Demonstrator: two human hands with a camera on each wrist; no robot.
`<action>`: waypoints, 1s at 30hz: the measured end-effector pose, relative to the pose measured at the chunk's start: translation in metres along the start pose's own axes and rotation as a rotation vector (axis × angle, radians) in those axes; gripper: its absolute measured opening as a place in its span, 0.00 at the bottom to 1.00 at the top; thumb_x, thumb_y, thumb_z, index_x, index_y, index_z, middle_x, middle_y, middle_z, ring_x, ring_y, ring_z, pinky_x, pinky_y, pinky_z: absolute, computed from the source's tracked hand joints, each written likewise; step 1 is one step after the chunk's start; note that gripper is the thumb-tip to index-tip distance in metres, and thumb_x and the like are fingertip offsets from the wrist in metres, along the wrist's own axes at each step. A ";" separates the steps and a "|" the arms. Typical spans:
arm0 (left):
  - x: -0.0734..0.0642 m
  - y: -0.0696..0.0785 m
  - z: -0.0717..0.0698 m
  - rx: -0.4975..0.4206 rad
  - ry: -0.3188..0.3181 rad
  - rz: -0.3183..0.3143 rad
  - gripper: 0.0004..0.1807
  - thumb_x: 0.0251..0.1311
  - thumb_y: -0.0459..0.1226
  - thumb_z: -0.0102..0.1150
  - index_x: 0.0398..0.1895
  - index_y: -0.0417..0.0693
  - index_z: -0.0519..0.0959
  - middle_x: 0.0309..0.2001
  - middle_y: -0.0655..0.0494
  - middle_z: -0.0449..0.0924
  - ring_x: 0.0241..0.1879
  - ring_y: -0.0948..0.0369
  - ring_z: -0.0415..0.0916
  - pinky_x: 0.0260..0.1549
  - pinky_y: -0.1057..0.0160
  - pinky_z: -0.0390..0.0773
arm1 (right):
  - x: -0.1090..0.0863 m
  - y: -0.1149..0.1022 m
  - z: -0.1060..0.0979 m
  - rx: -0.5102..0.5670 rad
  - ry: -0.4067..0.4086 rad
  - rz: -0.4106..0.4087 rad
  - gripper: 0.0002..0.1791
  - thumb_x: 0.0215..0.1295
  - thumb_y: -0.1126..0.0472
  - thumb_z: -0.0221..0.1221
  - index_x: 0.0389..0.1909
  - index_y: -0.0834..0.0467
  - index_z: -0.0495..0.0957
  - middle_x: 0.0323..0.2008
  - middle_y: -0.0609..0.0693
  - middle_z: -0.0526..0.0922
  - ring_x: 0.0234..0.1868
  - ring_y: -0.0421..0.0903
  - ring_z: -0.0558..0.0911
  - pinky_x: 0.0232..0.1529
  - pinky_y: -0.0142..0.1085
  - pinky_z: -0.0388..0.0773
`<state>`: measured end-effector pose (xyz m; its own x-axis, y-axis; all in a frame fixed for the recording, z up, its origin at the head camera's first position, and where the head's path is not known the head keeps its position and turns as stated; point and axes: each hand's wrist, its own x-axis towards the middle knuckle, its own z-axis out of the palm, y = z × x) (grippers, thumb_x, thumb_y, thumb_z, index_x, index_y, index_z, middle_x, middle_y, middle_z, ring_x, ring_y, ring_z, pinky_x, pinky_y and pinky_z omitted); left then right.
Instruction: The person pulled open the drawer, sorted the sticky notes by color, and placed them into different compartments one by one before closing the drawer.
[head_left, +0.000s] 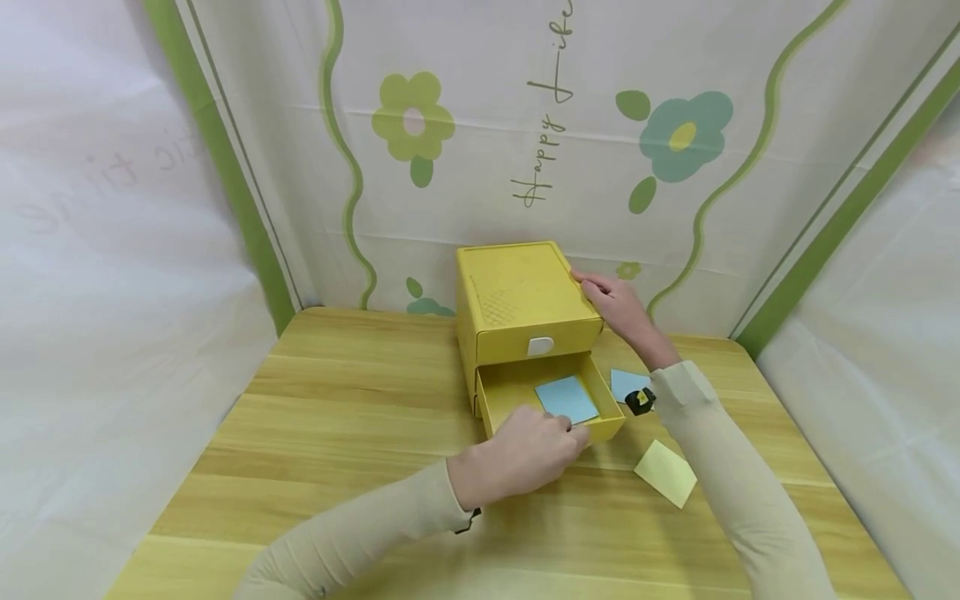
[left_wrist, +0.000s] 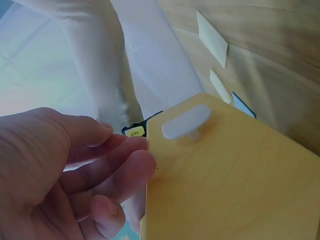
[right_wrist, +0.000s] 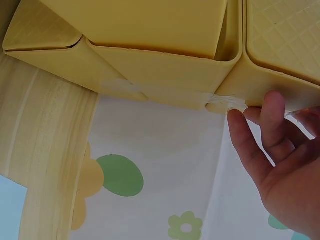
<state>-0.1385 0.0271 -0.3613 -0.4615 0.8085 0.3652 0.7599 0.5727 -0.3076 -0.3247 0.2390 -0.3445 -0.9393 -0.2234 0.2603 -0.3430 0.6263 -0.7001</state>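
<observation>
A yellow desktop drawer box stands on the table. Its lower drawer is pulled out, with a blue paper note lying inside. The upper drawer is closed and has a white handle. My left hand is at the open drawer's front, its fingers loosely bent beside the panel's edge. In the left wrist view the white handle of that drawer is free of the fingers. My right hand rests against the box's right side, its fingertips touching the wall near the top.
To the right of the box a blue note lies on the wooden table, partly behind the right wrist. Nearer me lies a pale yellow note. A white patterned cloth hangs behind the table, with cloth at both sides.
</observation>
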 end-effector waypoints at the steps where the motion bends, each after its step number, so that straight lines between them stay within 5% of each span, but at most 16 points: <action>1: -0.001 0.001 0.001 0.011 -0.010 -0.003 0.13 0.69 0.41 0.53 0.23 0.58 0.73 0.17 0.66 0.72 0.14 0.70 0.59 0.08 0.70 0.53 | 0.000 0.000 0.000 0.000 -0.001 -0.001 0.24 0.76 0.42 0.44 0.66 0.45 0.73 0.65 0.48 0.76 0.24 0.48 0.66 0.29 0.39 0.67; 9: -0.004 0.010 0.001 0.076 -0.101 -0.038 0.08 0.63 0.37 0.59 0.26 0.57 0.75 0.18 0.65 0.73 0.14 0.71 0.56 0.06 0.70 0.56 | 0.000 0.000 0.001 -0.001 -0.010 0.006 0.25 0.76 0.42 0.43 0.66 0.45 0.73 0.66 0.48 0.75 0.25 0.47 0.68 0.29 0.39 0.67; 17: -0.005 0.024 0.006 0.162 -0.198 -0.059 0.05 0.59 0.36 0.62 0.37 0.55 0.82 0.20 0.66 0.76 0.15 0.71 0.54 0.06 0.72 0.60 | 0.002 0.000 0.001 0.001 -0.012 0.012 0.25 0.76 0.42 0.44 0.66 0.45 0.73 0.66 0.47 0.75 0.45 0.47 0.76 0.40 0.38 0.68; 25: -0.007 0.031 0.011 0.199 -0.162 -0.113 0.10 0.56 0.37 0.64 0.42 0.52 0.83 0.25 0.64 0.83 0.15 0.74 0.66 0.07 0.73 0.66 | 0.001 0.000 0.001 0.033 -0.016 0.015 0.24 0.76 0.42 0.44 0.66 0.45 0.73 0.66 0.47 0.74 0.49 0.48 0.77 0.44 0.40 0.68; 30: -0.007 0.035 0.016 0.246 -0.146 -0.117 0.12 0.57 0.40 0.64 0.45 0.51 0.83 0.32 0.61 0.87 0.19 0.71 0.77 0.09 0.73 0.70 | 0.001 0.001 0.000 0.039 -0.018 0.017 0.25 0.76 0.42 0.44 0.66 0.45 0.72 0.66 0.47 0.74 0.39 0.44 0.77 0.40 0.40 0.70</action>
<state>-0.1157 0.0434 -0.3888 -0.6134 0.7361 0.2862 0.5726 0.6641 -0.4807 -0.3261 0.2392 -0.3451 -0.9449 -0.2266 0.2361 -0.3264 0.6006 -0.7299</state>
